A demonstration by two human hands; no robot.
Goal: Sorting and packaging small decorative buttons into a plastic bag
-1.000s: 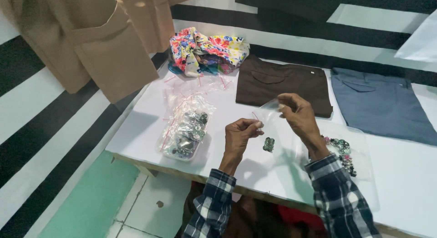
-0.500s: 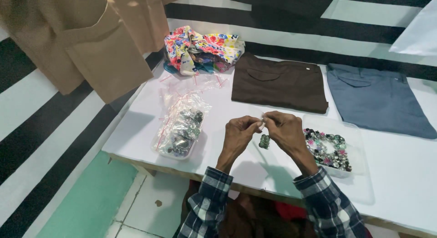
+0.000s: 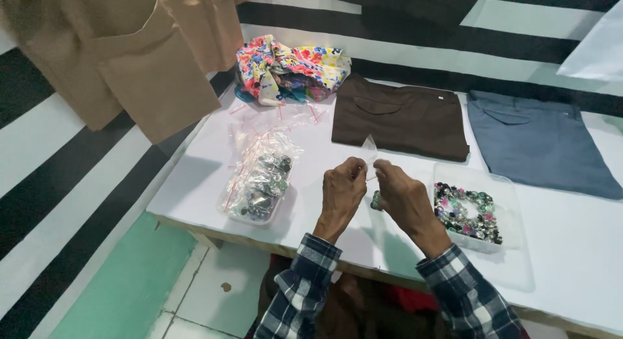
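We have the small clear bag [image 3: 370,151] pinched at its mouth between left hand [image 3: 342,191] and right hand [image 3: 403,197], fingers closed on it, green stone [image 3: 375,200] hanging inside above the worktop [image 3: 195,177]; we should keep the mouth level.

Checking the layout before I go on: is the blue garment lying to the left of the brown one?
No, the blue garment lies right of the brown garment on the white table.
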